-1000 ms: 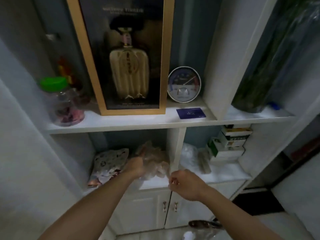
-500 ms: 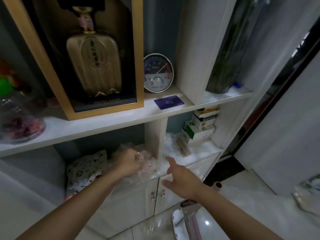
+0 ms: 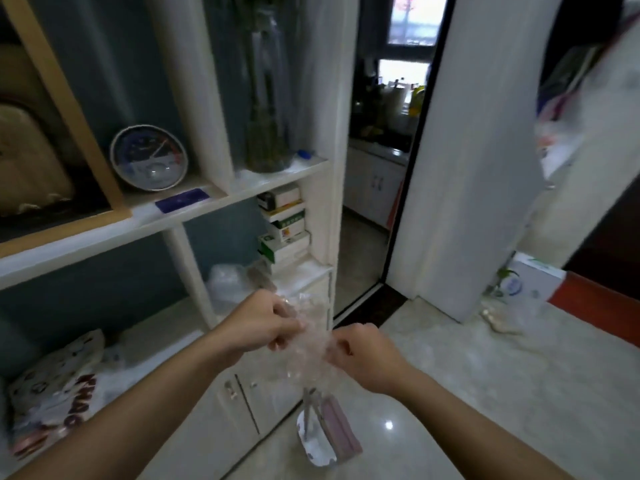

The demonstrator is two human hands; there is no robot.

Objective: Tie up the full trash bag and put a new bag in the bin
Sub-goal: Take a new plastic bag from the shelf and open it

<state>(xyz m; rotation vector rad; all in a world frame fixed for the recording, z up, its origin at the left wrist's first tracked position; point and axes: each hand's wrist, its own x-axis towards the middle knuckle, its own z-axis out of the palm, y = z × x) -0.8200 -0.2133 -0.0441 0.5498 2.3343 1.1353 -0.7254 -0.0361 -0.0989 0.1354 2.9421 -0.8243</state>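
Clear plastic bag [image 3: 308, 344] held between both hands.
Left hand [image 3: 266, 329] pinching its left edge, right hand [image 3: 360, 355] gripping its right edge; hanging crumpled between them, before the shelf [image 3: 214, 209], above the floor [image 3: 485, 393].

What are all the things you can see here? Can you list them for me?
clear plastic bag: one, see-through, held between both hands
round dial gauge: one, blue and white, upper shelf
card: one, blue, flat beside the gauge
framed box: one, gold-edged, upper shelf left
boxes: a stack, white and green, lower shelf right
printed bag: one, white patterned, lower shelf left
left hand: one, pinching the bag
right hand: one, gripping the bag
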